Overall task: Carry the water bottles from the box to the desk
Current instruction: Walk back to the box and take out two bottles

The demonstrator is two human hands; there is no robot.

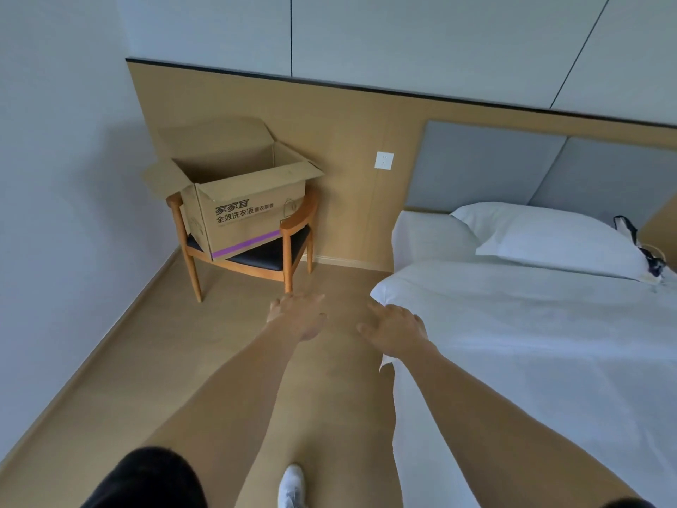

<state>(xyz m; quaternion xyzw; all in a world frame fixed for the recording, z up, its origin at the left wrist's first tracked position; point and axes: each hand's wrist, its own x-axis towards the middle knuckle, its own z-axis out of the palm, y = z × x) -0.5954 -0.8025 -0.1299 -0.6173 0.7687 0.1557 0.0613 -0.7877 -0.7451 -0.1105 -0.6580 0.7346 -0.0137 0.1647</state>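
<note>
Cardboard box (234,199), flaps open, sits tilted on the seat of a wooden chair (293,236) by the wall panel; its inside is hidden from here, so no water bottles show. Both arms reach forward above the floor (110,379). Left hand (298,317) and right hand (394,330) each have an empty grip, fingers loose. Beside the right hand lies a white bed (531,342) with a pillow (549,236).

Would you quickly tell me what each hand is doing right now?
Left hand: open, fingers relaxed, holding nothing.
Right hand: open, fingers relaxed, holding nothing.
</note>
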